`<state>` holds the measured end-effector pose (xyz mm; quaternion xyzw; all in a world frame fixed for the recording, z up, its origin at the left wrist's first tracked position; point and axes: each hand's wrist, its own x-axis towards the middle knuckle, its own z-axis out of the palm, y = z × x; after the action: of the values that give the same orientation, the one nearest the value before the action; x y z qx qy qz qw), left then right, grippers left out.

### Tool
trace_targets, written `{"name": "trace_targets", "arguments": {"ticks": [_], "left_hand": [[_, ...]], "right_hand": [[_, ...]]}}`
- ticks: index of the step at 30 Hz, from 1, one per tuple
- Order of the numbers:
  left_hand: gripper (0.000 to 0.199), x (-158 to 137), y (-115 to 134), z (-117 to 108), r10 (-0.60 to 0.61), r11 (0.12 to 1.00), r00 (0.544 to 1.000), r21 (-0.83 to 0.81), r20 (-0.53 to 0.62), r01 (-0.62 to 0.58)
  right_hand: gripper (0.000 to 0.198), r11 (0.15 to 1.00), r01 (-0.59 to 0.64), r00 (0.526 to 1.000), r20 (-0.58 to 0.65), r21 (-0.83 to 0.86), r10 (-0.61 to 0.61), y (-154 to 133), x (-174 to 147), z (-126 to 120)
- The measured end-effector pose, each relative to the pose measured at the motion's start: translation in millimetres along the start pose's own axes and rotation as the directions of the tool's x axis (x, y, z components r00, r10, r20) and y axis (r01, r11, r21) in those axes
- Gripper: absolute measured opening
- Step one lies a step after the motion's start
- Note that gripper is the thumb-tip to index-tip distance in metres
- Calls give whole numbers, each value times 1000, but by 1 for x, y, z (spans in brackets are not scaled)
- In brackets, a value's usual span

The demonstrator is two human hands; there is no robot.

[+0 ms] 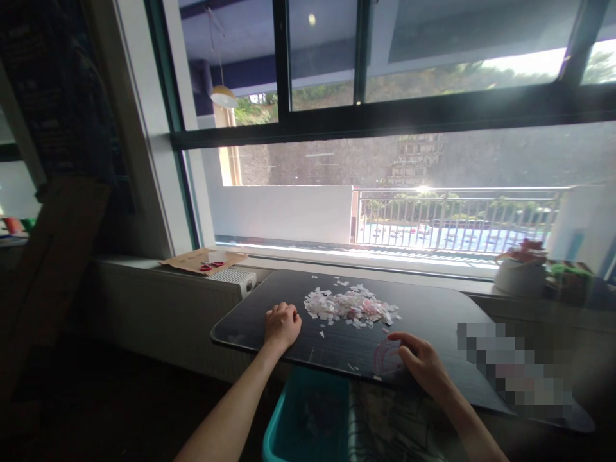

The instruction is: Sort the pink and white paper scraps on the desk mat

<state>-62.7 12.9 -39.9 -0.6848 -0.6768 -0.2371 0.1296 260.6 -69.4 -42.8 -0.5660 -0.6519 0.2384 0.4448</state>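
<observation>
My left hand (283, 326) rests on the dark table (433, 308), its fingers curled into a loose fist; nothing shows in it, though the palm is hidden. To its right lies a loose heap of small white and pinkish paper scraps (349, 305), a few of them strayed around it. My right hand (423, 360) is over the front of the table, index finger stretched out toward the heap's near right side. Just left of this hand, a faint pink curved outline like a protractor (386, 356) lies on the tabletop. Whether the fingers touch it I cannot tell.
Beneath the table's front edge stands a teal plastic bin (274, 430). Red-handled scissors (212, 265) lie on brown paper (185, 261) on the sill, by a white radiator (235, 279). A white pot (520, 274) stands at right. Pixelation hides something on the table's right end.
</observation>
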Motion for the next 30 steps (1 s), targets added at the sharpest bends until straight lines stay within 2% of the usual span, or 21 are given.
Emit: {"name": "trace_targets", "arguments": {"ticks": [3, 9, 13, 18, 21, 24, 27, 30], "left_hand": [[16, 0, 1, -1, -3, 1000, 1000, 2, 9, 3], [15, 0, 2, -3, -2, 1000, 1000, -4, 18, 2], [15, -1, 2, -4, -15, 1000, 999, -6, 29, 16], [15, -3, 3, -3, -12, 1000, 1000, 3, 7, 12], [14, -4, 4, -4, -23, 1000, 1000, 5, 15, 23], [13, -3, 4, -4, -28, 1000, 999, 7, 18, 28], [13, -3, 4, -4, -31, 1000, 999, 5, 17, 31], [13, -3, 4, -4, -29, 1000, 999, -2, 18, 29]], "right_hand": [[39, 1000, 4, 999, 44, 23, -5, -4, -2, 0], [41, 999, -16, 1000, 20, 39, 15, -8, -3, -3], [39, 999, 10, 998, 57, 50, -13, -5, 2, 2], [44, 990, 142, 988, 59, 26, -143, -17, 16, 35], [43, 962, 262, 961, 111, -70, -254, -35, 28, 60], [44, 918, 348, 937, 111, -192, -332, -51, 39, 79], [44, 883, 392, 920, 120, -259, -374, -60, 45, 89], [44, 872, 379, 925, 131, -308, -356, -60, 44, 87]]}}
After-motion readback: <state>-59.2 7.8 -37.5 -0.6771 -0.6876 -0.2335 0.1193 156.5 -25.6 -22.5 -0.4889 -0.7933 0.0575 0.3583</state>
